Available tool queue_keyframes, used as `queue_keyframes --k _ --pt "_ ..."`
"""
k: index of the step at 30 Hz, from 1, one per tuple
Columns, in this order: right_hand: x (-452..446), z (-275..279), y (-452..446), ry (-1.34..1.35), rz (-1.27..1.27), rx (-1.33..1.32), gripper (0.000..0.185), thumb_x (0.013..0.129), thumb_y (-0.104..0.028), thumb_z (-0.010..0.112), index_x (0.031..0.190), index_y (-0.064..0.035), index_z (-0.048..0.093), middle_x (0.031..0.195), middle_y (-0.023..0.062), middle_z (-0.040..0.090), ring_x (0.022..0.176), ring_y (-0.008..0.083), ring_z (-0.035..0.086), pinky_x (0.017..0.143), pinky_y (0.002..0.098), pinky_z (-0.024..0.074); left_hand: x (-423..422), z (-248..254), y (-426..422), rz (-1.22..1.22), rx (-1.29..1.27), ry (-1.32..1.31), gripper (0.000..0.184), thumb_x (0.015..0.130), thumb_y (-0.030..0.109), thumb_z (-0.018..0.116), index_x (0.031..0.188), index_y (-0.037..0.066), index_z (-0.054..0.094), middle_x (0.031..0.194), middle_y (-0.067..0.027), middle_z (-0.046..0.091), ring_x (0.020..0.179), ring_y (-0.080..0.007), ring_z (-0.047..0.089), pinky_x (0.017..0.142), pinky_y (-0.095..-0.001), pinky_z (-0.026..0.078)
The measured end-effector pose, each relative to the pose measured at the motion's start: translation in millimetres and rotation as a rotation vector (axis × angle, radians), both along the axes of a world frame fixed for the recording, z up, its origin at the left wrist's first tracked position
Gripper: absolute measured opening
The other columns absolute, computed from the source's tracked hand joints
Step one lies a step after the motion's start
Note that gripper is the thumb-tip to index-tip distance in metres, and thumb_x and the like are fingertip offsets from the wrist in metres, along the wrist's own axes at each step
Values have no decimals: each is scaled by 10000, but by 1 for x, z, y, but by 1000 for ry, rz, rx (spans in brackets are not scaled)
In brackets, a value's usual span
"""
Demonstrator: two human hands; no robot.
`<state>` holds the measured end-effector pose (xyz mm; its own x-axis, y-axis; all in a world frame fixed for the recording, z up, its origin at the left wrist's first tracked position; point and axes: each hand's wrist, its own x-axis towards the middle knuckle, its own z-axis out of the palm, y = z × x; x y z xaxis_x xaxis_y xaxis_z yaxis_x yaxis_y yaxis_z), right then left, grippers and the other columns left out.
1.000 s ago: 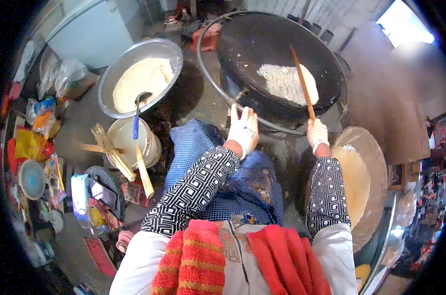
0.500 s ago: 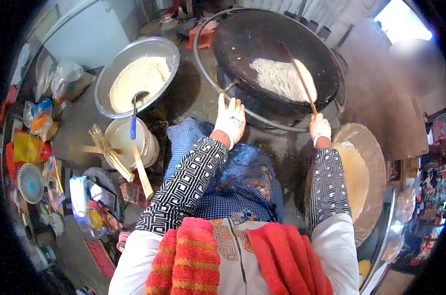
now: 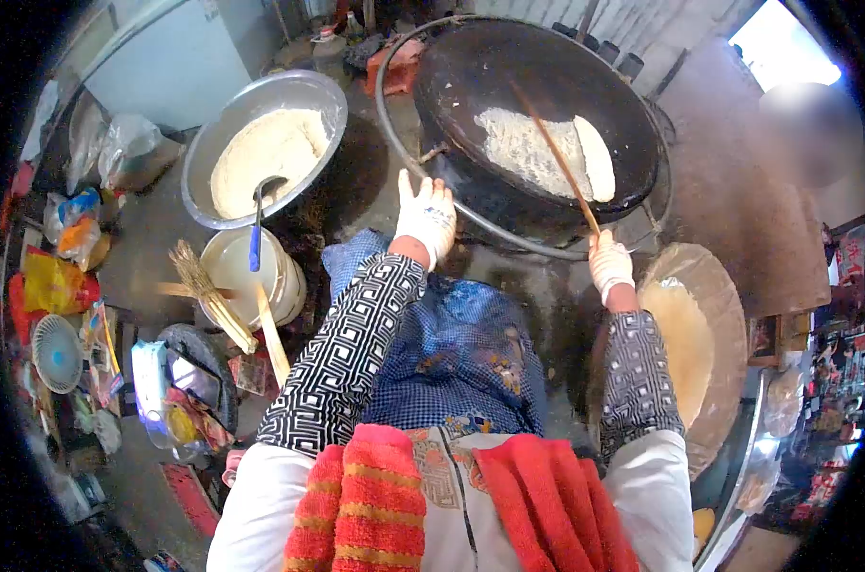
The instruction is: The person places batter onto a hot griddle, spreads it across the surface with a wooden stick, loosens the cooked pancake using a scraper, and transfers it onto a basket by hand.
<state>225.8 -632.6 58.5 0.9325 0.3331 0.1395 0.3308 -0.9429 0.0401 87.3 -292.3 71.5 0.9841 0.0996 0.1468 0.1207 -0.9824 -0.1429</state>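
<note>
Head view — batter (image 3: 516,153) pale, streaky — stick (image 3: 558,153) brown

Black-white fretwork sleeves (image 3: 342,357), white gloves (image 3: 427,223)

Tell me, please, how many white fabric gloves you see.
2, on the left hand, by the grey metal ring, and right hand, holding a brown wooden stick. Others may be hidden.

griddle (image 3: 566,86): matt, metal-looking
stick (image 3: 556,157): smooth wood
towel (image 3: 380,496): rough, matt cloth
bucket (image 3: 294,281): smooth plastic
sleeves (image 3: 347,343): matt cloth
</note>
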Motion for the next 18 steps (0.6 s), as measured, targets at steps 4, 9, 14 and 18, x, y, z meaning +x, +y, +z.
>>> queue_keyframes --k 4,9,14,18 --pt "18 10 -4 25 -176 114 243 994 -276 476 959 -49 554 819 253 674 791 448 661 693 531 516 7 -1 20 55 1 26 507 939 315 510 1340 7 543 1456 -147 490 1372 -293 419 1122 -717 91" --pt "-25 3 10 18 126 74 256 980 -285 521 880 -52 558 754 244 652 684 433 632 587 506 504 6 55 -26 -11 -173 249 580 877 355 591 1338 9 526 1380 -145 536 1368 -289 401 1117 -722 111" --pt "10 11 -1 -5 -102 108 322 999 -340 486 945 -37 581 819 279 666 791 469 653 697 547 516 -14 3 -67 -151 -84 75 678 878 390 585 1399 -25 464 1449 -186 469 1412 -319 360 1139 -697 106" --pt "3 19 22 123 -149 14 328 1009 -327 464 985 -25 590 892 287 673 881 470 646 761 539 502 -14 -3 -50 -170 37 53 521 947 209 429 1409 -32 456 1458 -189 460 1406 -323 372 1141 -696 105"
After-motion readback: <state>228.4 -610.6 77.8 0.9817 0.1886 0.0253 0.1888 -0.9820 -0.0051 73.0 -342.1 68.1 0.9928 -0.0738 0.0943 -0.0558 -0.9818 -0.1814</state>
